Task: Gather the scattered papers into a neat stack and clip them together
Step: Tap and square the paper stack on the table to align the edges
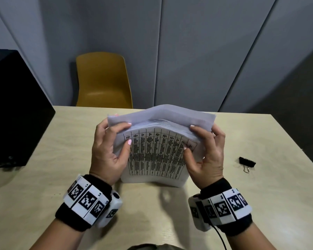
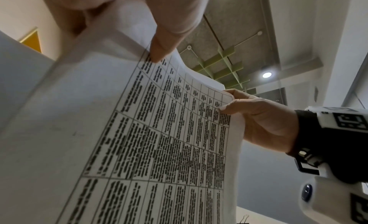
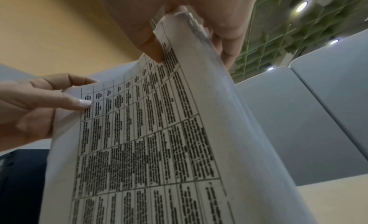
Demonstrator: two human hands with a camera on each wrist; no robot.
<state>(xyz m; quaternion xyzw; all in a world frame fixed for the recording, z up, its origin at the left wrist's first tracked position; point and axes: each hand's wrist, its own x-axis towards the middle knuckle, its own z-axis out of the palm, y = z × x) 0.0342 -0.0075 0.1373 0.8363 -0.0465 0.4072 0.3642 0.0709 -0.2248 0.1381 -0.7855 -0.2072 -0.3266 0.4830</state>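
A stack of white papers (image 1: pixel 155 152) printed with a black table stands on its lower edge on the beige table (image 1: pixel 43 141), bowed toward me. My left hand (image 1: pixel 108 147) grips its left side, thumb on the front sheet and fingers behind. My right hand (image 1: pixel 204 150) grips the right side the same way. The top edges are uneven, and the back sheets rise above the front ones. Both wrist views show the printed sheet (image 2: pixel 159 140) (image 3: pixel 139 140) close up with a thumb pressed on it. A black binder clip (image 1: pixel 247 162) lies on the table to the right of my right hand, untouched.
A yellow chair (image 1: pixel 103 82) stands behind the table's far edge. A black box-like object (image 1: pixel 13 109) occupies the left end of the table. Grey wall panels (image 1: pixel 206 51) rise behind.
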